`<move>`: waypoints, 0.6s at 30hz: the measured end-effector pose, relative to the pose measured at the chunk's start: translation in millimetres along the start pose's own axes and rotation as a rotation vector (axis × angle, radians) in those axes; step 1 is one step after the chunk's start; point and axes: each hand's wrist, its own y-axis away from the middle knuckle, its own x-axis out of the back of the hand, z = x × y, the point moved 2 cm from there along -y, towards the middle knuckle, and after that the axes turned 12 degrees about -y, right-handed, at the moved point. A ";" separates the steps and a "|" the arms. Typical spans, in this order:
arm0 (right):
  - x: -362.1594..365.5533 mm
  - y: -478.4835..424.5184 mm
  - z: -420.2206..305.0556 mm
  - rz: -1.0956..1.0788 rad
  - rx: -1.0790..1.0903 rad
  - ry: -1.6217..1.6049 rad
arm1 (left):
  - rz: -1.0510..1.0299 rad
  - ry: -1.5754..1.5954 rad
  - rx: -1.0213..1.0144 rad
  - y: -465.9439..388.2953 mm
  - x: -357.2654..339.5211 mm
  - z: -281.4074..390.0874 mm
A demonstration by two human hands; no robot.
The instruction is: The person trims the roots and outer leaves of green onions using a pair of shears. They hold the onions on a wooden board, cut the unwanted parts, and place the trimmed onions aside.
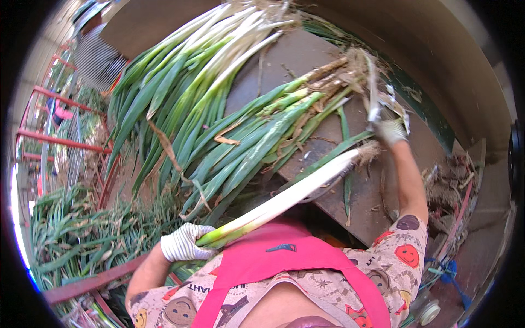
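Observation:
My left hand (186, 242), in a striped knit glove, is closed around the green part of a long white leek-like onion stalk (283, 201). The stalk slants up to the right, its root end near my right wrist. My right hand (389, 129), gloved and blurred, is above those roots, at some pale peeled leaf matter (393, 100); its fingers are not clear. Beyond lie unpeeled onions (262, 123) with brown, dirty roots. Farther left rests a bunch of cleaner onions with white stems (233, 45). Both lie on the metal table (295, 53).
Red metal rails (65, 141) stand at left, with heaps of green onions (102, 233) below. A co-worker in a striped top (96, 57) is at upper left. A tall curved panel (447, 61) borders the table's far right side. Root waste (447, 192) is piled at right.

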 end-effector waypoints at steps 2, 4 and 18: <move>19.7 15.3 58.6 0.151 -0.157 -0.016 | -0.007 0.027 0.003 13.5 7.4 -7.1; 30.4 37.3 75.4 0.261 -0.267 0.137 | 0.013 -0.062 0.006 25.7 26.8 4.4; 6.9 149.7 220.5 0.783 -0.825 -0.110 | 0.727 -0.665 -0.309 11.1 287.1 65.3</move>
